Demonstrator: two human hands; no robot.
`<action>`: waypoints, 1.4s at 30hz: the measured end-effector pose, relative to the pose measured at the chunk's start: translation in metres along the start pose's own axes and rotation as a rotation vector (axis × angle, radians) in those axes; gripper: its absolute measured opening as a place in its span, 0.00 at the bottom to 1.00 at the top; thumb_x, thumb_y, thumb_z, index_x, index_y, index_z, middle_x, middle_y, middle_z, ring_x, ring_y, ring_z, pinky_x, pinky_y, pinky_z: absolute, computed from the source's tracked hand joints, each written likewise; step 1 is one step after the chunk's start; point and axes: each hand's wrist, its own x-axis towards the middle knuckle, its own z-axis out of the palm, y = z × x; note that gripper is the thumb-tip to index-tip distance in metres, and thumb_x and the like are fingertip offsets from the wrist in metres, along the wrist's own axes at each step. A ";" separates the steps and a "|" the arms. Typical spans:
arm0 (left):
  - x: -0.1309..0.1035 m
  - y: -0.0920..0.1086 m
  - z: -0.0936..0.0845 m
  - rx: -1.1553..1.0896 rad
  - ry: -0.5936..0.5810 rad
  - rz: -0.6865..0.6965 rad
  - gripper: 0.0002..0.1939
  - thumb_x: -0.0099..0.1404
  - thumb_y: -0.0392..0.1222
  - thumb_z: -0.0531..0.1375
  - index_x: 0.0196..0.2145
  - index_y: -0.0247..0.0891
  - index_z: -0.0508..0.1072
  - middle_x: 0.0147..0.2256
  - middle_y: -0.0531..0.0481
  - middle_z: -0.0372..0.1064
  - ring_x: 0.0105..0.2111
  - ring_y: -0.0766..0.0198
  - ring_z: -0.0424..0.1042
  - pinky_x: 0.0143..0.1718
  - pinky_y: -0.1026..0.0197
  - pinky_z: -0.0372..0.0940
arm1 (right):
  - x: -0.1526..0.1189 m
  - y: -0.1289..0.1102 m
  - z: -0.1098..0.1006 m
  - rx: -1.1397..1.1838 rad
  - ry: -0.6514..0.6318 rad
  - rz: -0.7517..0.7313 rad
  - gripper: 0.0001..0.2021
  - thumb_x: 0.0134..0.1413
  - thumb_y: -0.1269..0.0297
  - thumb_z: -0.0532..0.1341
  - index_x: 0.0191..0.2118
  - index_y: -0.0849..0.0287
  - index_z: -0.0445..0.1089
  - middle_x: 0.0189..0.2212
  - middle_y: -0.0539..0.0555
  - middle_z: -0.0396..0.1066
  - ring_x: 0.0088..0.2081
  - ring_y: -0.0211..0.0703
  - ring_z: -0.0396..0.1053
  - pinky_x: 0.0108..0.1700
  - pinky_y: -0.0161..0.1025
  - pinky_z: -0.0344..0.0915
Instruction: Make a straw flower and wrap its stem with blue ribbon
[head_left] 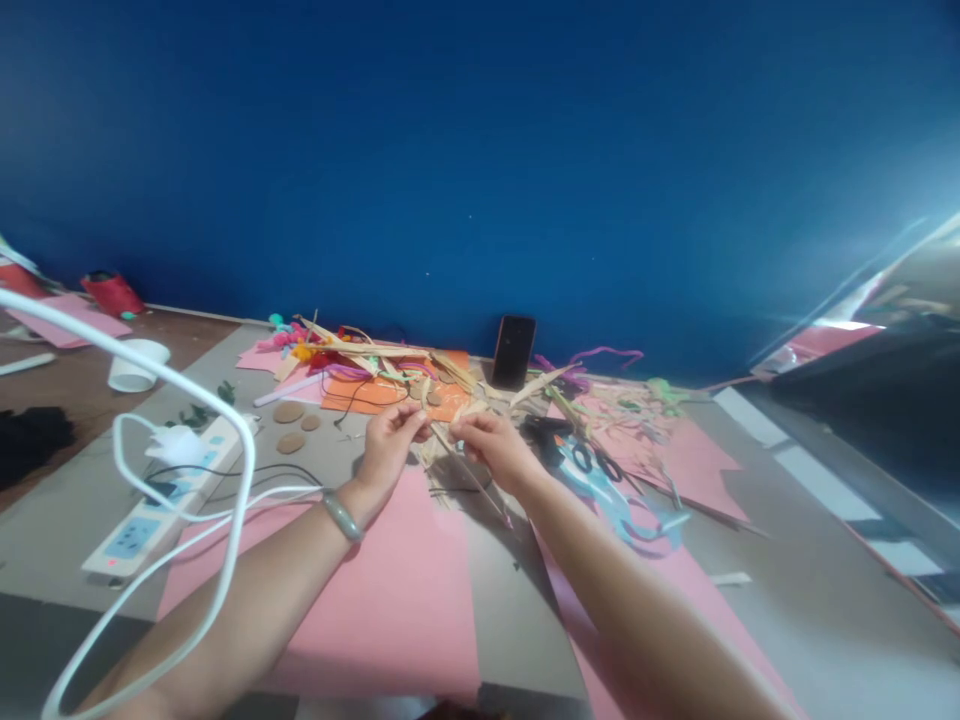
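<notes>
Both hands meet over the middle of the table, fingers pinched around strips of dry corn husk. My left hand (394, 438), with a bangle on its wrist, is closed on a pale husk strip (425, 392) that sticks up above the fingertips. Beside it, my right hand (491, 445) is closed as well, pinching what looks like the same husk piece. A thin strand (480, 485) trails down from between the hands toward the table. Under them lies a pink sheet of paper (397, 600). The fingertips hide just where the strips join.
A phone (514, 352) leans against the blue wall. Scissors (596, 462) and a blue tape ring (652, 530) lie right. Husks and pipe cleaners cover orange paper (360, 397) at the back. A power strip (165, 500) stands left, its white cable (244, 480) looping across the near left.
</notes>
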 end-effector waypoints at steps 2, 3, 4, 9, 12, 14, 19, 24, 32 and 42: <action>-0.005 -0.001 0.003 -0.006 -0.037 -0.024 0.16 0.52 0.48 0.68 0.33 0.33 0.73 0.26 0.51 0.74 0.24 0.67 0.73 0.30 0.64 0.68 | -0.003 0.004 0.000 0.079 0.032 0.015 0.14 0.39 0.55 0.70 0.25 0.61 0.72 0.23 0.50 0.72 0.17 0.29 0.55 0.21 0.32 0.49; -0.007 -0.001 0.004 -0.008 -0.050 -0.035 0.16 0.52 0.47 0.68 0.33 0.34 0.74 0.27 0.51 0.75 0.25 0.67 0.74 0.31 0.64 0.69 | -0.003 0.006 -0.001 0.105 0.049 0.016 0.14 0.39 0.55 0.70 0.25 0.61 0.72 0.24 0.50 0.72 0.17 0.29 0.55 0.21 0.32 0.49; -0.009 -0.001 0.005 -0.005 -0.064 -0.043 0.15 0.52 0.47 0.68 0.33 0.34 0.74 0.27 0.51 0.75 0.25 0.67 0.74 0.31 0.64 0.69 | -0.003 0.007 -0.001 0.124 0.065 0.016 0.14 0.39 0.55 0.70 0.25 0.61 0.72 0.24 0.50 0.72 0.18 0.29 0.55 0.21 0.32 0.49; -0.017 0.001 0.008 0.065 -0.103 -0.063 0.14 0.54 0.46 0.67 0.34 0.33 0.75 0.26 0.50 0.74 0.25 0.66 0.73 0.30 0.64 0.68 | -0.001 0.010 -0.003 0.174 0.160 -0.012 0.14 0.36 0.56 0.71 0.24 0.61 0.72 0.20 0.48 0.69 0.18 0.30 0.54 0.22 0.32 0.48; -0.020 0.000 0.009 0.089 -0.116 -0.083 0.14 0.55 0.46 0.67 0.34 0.33 0.75 0.25 0.50 0.74 0.25 0.65 0.73 0.30 0.64 0.68 | -0.002 0.010 -0.003 0.181 0.174 -0.016 0.13 0.38 0.56 0.70 0.24 0.61 0.72 0.16 0.46 0.64 0.18 0.30 0.54 0.22 0.32 0.48; -0.020 -0.002 0.010 0.079 -0.121 -0.092 0.14 0.55 0.46 0.68 0.35 0.33 0.75 0.26 0.50 0.74 0.26 0.65 0.74 0.31 0.63 0.69 | -0.003 0.009 -0.001 0.169 0.161 -0.007 0.12 0.39 0.57 0.69 0.24 0.61 0.72 0.15 0.45 0.63 0.18 0.30 0.53 0.22 0.32 0.48; -0.021 -0.005 0.009 0.059 -0.126 -0.099 0.12 0.55 0.44 0.68 0.34 0.34 0.76 0.27 0.49 0.75 0.25 0.65 0.73 0.30 0.62 0.69 | -0.007 0.006 0.004 0.161 0.136 -0.008 0.11 0.39 0.59 0.69 0.24 0.61 0.71 0.20 0.48 0.69 0.17 0.29 0.54 0.21 0.32 0.48; -0.022 -0.006 0.008 0.086 -0.136 -0.067 0.11 0.56 0.44 0.67 0.34 0.34 0.77 0.27 0.49 0.76 0.25 0.64 0.73 0.31 0.62 0.68 | -0.008 0.006 0.008 0.139 0.173 -0.019 0.10 0.40 0.59 0.68 0.23 0.61 0.71 0.17 0.47 0.66 0.17 0.30 0.53 0.21 0.32 0.48; -0.024 -0.004 0.009 0.110 -0.143 -0.041 0.10 0.56 0.43 0.68 0.34 0.34 0.78 0.26 0.49 0.75 0.26 0.65 0.73 0.32 0.62 0.68 | -0.010 0.008 0.008 0.098 0.213 -0.068 0.12 0.42 0.57 0.68 0.24 0.61 0.71 0.15 0.45 0.60 0.18 0.31 0.52 0.22 0.32 0.49; -0.025 -0.007 0.007 0.108 -0.155 -0.035 0.12 0.55 0.43 0.68 0.36 0.35 0.80 0.28 0.48 0.76 0.27 0.64 0.73 0.32 0.62 0.68 | -0.015 -0.001 0.012 0.080 0.218 -0.042 0.13 0.43 0.55 0.66 0.24 0.62 0.72 0.14 0.44 0.58 0.18 0.31 0.51 0.23 0.33 0.47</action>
